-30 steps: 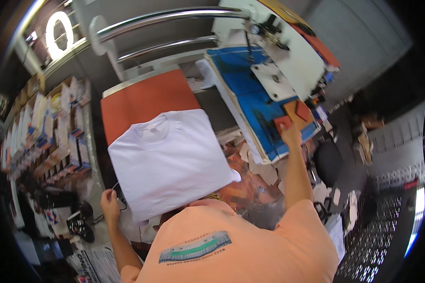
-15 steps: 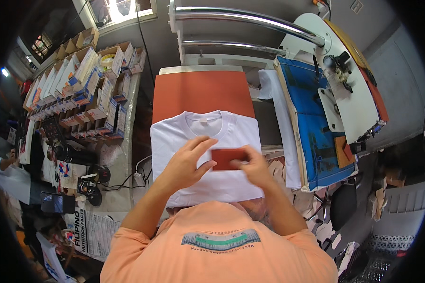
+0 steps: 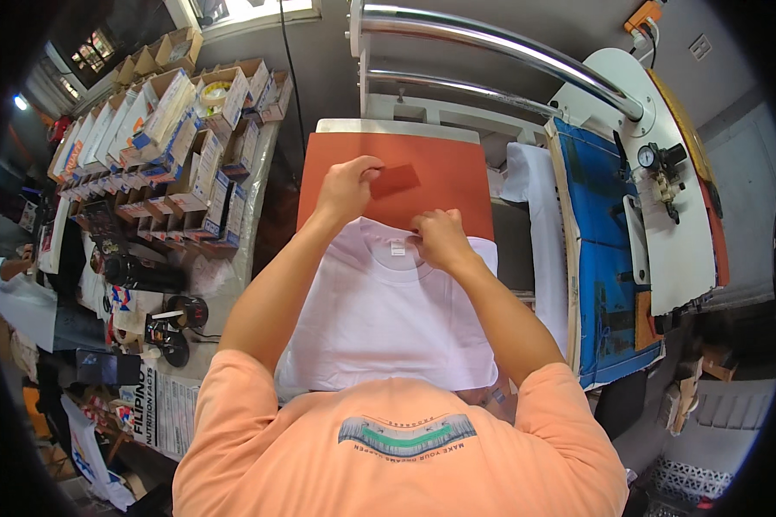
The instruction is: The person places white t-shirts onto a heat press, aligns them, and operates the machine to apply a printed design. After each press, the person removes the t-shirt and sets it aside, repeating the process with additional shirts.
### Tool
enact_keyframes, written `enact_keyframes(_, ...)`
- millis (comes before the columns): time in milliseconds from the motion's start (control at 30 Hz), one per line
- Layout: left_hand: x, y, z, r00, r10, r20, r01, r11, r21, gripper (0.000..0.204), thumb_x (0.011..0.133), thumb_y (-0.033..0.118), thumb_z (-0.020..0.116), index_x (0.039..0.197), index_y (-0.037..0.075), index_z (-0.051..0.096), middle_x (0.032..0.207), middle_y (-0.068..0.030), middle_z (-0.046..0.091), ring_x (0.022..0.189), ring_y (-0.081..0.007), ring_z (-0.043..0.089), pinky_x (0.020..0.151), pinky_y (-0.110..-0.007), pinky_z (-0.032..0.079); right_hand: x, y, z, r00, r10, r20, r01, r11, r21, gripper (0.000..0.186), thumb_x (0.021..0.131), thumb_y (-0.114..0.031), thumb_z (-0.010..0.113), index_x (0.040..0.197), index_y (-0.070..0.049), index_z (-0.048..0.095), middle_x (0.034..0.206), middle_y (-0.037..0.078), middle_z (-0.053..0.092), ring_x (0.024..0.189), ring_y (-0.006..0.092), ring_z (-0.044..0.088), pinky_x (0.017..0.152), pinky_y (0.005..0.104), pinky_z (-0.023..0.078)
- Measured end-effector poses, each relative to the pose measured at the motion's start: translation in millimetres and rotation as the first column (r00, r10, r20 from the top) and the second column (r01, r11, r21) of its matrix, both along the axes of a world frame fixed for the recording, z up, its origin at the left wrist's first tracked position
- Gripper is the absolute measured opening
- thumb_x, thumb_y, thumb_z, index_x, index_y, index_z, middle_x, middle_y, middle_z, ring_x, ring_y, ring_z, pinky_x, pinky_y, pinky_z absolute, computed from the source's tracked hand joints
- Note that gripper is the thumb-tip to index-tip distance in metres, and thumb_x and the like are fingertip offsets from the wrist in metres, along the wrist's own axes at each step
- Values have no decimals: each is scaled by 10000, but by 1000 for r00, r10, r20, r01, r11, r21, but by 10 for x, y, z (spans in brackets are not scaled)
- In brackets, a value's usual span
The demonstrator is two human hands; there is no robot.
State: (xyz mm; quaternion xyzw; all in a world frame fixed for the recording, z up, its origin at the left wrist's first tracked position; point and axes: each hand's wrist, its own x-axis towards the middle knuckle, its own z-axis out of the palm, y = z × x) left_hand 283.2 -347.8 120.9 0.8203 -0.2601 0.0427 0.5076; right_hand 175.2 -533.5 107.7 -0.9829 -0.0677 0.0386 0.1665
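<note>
A white T-shirt (image 3: 388, 319) lies face up, its neck end over the brick-red pad (image 3: 457, 181) of a press. Above the collar, my left hand (image 3: 347, 191) pinches one corner of a small dark red rectangular sheet (image 3: 395, 182), which is held over the bare part of the pad. My right hand (image 3: 444, 239) is closed at the right side of the collar, fingers curled on the shirt's edge; the fingertips are partly hidden. Inside the neckline a small white label (image 3: 397, 249) shows.
Chrome bars (image 3: 500, 43) cross behind the pad. On the right stand a blue screen frame (image 3: 608, 250), a folded white cloth (image 3: 547, 233) and a white machine plate with a gauge (image 3: 651, 157). Cardboard bins (image 3: 147, 129) and a cluttered table are on the left. Part of another person (image 3: 17, 284) shows far left.
The red sheet has passed from my right hand to my left, which has moved up over the pad. My right hand has gone to the collar. The whole view has shifted slightly.
</note>
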Motion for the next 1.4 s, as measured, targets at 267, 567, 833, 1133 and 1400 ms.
enact_keyframes(267, -139, -38, -288, 947, -283, -154, 319, 882, 346, 214, 835, 114, 699, 1010, -8, 687, 898, -156, 706, 838, -309, 668, 776, -382, 515, -95, -161, -325, 895, -85, 439, 4, 983, 182, 116, 749, -128, 719, 857, -93, 696, 1013, 45, 694, 1032, 242, 566, 887, 440, 375)
enact_keyframes(567, -365, 140, -268, 948, -81, -307, 183, 929, 321, 158, 776, 78, 736, 851, -25, 642, 769, -173, 678, 726, -311, 662, 673, -379, 509, -110, -77, -299, 961, -167, 219, 116, 967, 226, 116, 763, -63, 637, 861, -102, 687, 880, 23, 703, 943, 242, 581, 893, 423, 359)
enact_keyframes(833, -477, 49, -347, 951, 53, -304, 38, 958, 284, 130, 760, 81, 732, 844, 17, 658, 841, -150, 689, 828, -299, 664, 758, -402, 501, -117, -47, -369, 913, -204, 353, 135, 968, 212, 115, 765, -56, 624, 868, -89, 665, 830, 43, 676, 913, 249, 572, 862, 425, 361)
enact_keyframes(1133, -807, 383, -593, 959, -174, 225, 67, 908, 414, 176, 680, 126, 707, 808, 43, 617, 973, -173, 632, 991, -361, 567, 902, -489, 405, -639, 522, -361, 904, 108, 414, -151, 986, 72, 326, 844, -143, 606, 1133, 8, 592, 1248, 186, 560, 1182, 355, 506, 1011, 499, 347)
enact_keyframes(1400, -728, 1105, 35, 912, 123, 392, -144, 989, 22, 138, 761, 130, 689, 891, 86, 677, 974, -120, 672, 1016, -292, 610, 944, -477, 409, -523, 847, -376, 937, -54, 344, 66, 998, -21, 484, 826, -297, 653, 1202, -11, 548, 1313, 198, 502, 1247, 358, 430, 1039, 528, 286)
